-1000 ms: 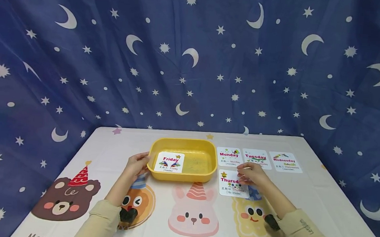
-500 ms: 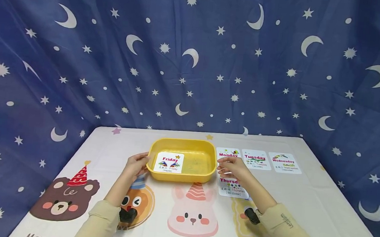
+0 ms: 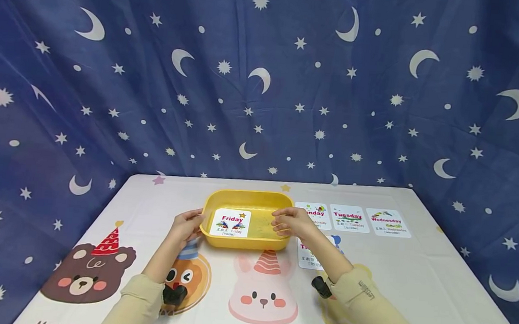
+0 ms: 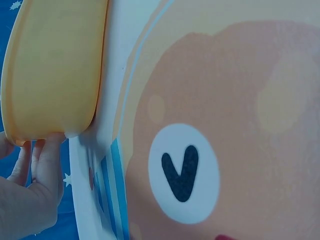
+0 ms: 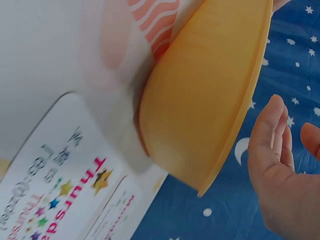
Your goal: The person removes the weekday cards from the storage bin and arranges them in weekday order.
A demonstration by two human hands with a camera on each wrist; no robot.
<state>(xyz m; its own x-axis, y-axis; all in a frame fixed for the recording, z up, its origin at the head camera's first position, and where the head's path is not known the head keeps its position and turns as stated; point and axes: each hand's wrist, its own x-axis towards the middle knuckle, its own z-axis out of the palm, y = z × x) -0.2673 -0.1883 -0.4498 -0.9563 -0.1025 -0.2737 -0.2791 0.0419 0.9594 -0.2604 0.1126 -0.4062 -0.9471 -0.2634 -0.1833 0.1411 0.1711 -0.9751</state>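
A shallow yellow plastic tray [image 3: 244, 243] stands on the table, and a "Friday" card [image 3: 231, 223] lies face up in its left half. My left hand [image 3: 186, 226] holds the tray's left end; in the left wrist view its fingers [image 4: 47, 165] reach under the rim. Over the tray's right edge hovers my right hand [image 3: 296, 222], nothing in it, fingers loosely extended toward the inside; the right wrist view has the thumb well apart from them. A "Thursday" card [image 3: 309, 257] lies below the right forearm, partly covered. The right hand also hides a corner of the "Monday" card [image 3: 321, 220].
"Tuesday" [image 3: 350, 218] and "Wednesday" [image 3: 387, 223] cards continue the row to the right of Monday. A white tablecloth [image 3: 422, 297] printed with cartoon animals covers the table. Behind its far edge hangs a blue curtain [image 3: 262, 131] with moons and stars.
My right hand has moved left, from the Thursday card past the Monday card to over the tray's right edge. The left hand and the tray stay put.
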